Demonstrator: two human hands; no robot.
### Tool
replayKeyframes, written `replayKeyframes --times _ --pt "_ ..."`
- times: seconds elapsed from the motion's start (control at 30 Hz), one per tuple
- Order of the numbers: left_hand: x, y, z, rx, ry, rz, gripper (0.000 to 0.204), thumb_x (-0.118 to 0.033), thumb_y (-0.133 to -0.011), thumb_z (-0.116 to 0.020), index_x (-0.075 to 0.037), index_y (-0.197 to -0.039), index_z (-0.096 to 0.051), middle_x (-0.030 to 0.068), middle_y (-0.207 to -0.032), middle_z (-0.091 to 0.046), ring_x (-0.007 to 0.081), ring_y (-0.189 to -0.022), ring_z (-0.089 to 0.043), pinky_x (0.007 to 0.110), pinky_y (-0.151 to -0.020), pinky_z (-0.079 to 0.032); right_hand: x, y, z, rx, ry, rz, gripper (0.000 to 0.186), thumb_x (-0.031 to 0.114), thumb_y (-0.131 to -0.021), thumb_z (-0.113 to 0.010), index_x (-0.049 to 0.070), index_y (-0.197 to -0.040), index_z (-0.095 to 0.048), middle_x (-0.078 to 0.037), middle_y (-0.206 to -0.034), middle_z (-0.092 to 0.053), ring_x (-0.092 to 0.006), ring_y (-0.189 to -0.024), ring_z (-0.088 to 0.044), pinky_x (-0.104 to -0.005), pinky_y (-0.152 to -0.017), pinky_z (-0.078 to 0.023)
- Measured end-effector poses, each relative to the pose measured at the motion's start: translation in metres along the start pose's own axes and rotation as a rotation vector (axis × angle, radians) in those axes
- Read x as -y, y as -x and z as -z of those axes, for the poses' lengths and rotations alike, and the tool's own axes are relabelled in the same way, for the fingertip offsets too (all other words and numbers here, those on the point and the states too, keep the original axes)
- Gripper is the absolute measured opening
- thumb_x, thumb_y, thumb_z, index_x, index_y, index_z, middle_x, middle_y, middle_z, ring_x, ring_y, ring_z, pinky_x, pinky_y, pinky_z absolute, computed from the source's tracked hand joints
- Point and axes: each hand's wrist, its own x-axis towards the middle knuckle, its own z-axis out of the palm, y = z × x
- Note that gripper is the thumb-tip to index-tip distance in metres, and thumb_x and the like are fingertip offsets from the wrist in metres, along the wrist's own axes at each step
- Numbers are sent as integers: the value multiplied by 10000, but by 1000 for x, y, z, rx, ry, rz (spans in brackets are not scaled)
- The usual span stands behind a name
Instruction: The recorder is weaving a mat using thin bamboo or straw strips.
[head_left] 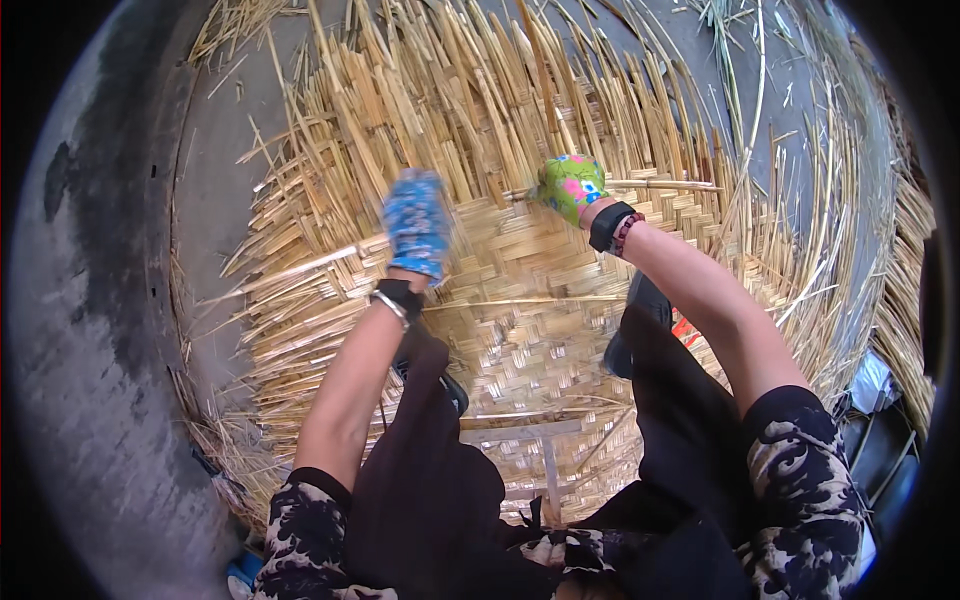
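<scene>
A woven mat point(530, 345) of split, straw-coloured reed strips spreads beneath me, its unwoven strip ends fanning out at the far side and both sides. My right hand point(573, 188), in a green flowered glove, is closed at the far edge of the weave. A reed strip point(660, 185) lying crosswise comes out on both sides of that fist. To its left, my left hand point(416, 225) in a blue patterned glove is over the loose strip ends, smeared by motion, and its fingers cannot be made out.
My feet, in dark shoes point(648, 305), are on the mat. Near me lies a flat T-shaped piece point(520, 432) on the weave. Grey concrete floor point(110, 400) stretches along the left. Bundled reeds point(905, 270) and a pale plastic bag point(872, 385) are at the right.
</scene>
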Motion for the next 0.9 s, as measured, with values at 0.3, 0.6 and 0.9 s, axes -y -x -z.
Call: replayKeyframes --times 0.3,0.6,0.9 --pt "-97 -42 -43 297 130 -313 229 -268 -759 -574 -51 -757 -648 165 -774 -578 313 -717 -593 403 -616 -485 -35 32 23 -95 127 75 68 145 -660 -575 146 -694 -634 -82 -669 -614 -290 -651 -592 -391 -639 -455" --pt "-98 -40 -39 153 349 -92 246 -286 -799 -492 -67 -757 -597 155 -741 -605 320 -722 -592 415 -632 -470 -48 0 7 -296 -879 -228 314 169 -746 -582 115 -1056 -580 -79 -988 -617 -272 -861 -588 -332 -714 -463" --pt "-88 -42 -42 120 586 8 244 -270 -803 -519 -37 -740 -556 182 -687 -576 351 -674 -561 421 -594 -435 -58 -37 -20 -253 -1037 -300 341 220 -694 -679 28 -967 -609 -88 -852 -639 -166 -762 -604 -279 -681 -460"
